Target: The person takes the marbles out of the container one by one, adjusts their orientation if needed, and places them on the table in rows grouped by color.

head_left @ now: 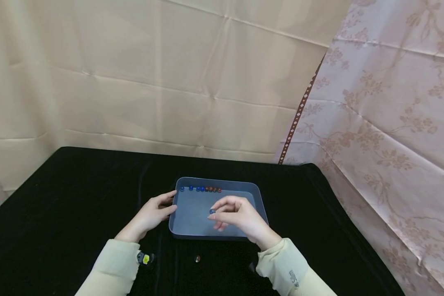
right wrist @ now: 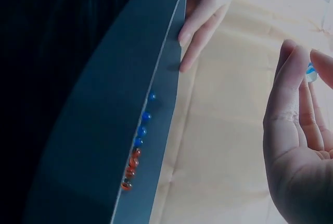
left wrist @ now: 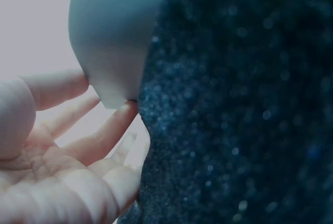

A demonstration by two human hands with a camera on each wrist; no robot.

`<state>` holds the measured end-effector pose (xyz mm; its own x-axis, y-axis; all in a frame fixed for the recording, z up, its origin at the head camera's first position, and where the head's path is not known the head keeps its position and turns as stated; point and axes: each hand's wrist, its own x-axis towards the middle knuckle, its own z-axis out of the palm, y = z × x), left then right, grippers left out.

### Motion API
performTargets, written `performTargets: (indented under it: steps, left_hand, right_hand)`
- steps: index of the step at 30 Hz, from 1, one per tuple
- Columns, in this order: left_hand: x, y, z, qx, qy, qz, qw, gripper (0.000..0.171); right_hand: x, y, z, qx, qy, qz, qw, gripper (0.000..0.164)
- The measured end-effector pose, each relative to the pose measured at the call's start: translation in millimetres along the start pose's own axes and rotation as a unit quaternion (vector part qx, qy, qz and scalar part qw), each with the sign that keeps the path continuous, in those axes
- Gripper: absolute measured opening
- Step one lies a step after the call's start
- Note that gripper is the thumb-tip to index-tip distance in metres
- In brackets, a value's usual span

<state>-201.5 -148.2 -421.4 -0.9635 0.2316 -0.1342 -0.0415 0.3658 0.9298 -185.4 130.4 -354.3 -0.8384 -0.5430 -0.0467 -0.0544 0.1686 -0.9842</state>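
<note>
Black-covered tabletop [head_left: 77, 205], one, its cloth faintly creased. Nearest: pale yellow sleeves [head_left: 112, 265], a pair, the right one bearing a dark printed mark [head_left: 293, 278]. Wrist device [head_left: 145, 258], one, dark with a yellow-green patch, beside the left sleeve. Loose marble [head_left: 197, 258], one, glassy, its exact colour hard to tell, lying on the tabletop near the close wall of the tray [head_left: 192, 213]. Right hand [head_left: 240, 216]: thumb and forefinger pinching one clear marble [head_left: 212, 211] with a blue swirl — held over the tray, the other fingers loosely bent. Left hand [head_left: 151, 216]: fingers relaxed and parted, fingertips touching the tray's left end. Tray: one, blue-grey, rectangular, rounded corners, low walls. Within it, along the far wall, a single row of eight: four blue marbles [head_left: 198, 189] at left, the two outermost spaced apart; four reddish-brown marbles [head_left: 211, 189] at right, set close together and continuing the line. Beyond the tabletop: cream curtain [head_left: 151, 90], creased. At far right: pale pink curtain [head_left: 392, 102], floral print — with a brown strip [head_left: 302, 107] of white diamonds along its edge.
</note>
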Motion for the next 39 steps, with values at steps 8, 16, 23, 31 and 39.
performTargets:
  steps: [8, 16, 23, 31, 39]
  left_hand:
    - [-0.7, -0.4, -1.5, -0.001, 0.001, 0.001, 1.0, 0.054]
    - [0.8, 0.8, -1.1, 0.005, 0.006, 0.004, 1.0, 0.053]
    - [1.7, 1.2, -0.2, 0.003, 0.005, 0.004, 1.0, 0.053]
    - [1.1, 0.1, 1.7, 0.004, 0.006, -0.003, 1.0, 0.053]
    - [1.1, 0.4, 2.7, 0.007, 0.013, -0.007, 0.9999, 0.052]
  right_hand:
    - [-8.3, 1.9, 10.7, 0.035, -0.034, -0.006, 0.999, 0.027]
    - [-15.8, 8.3, 19.9, 0.055, -0.063, 0.002, 0.996, 0.036]
    - [-21.8, 18.6, 25.7, 0.071, -0.086, 0.023, 0.994, 0.036]
    - [-25.9, 29.2, 33.4, 0.081, -0.108, 0.043, 0.99, 0.035]
    - [-27.9, 34.0, 37.0, 0.069, -0.137, 0.066, 0.986, 0.034]
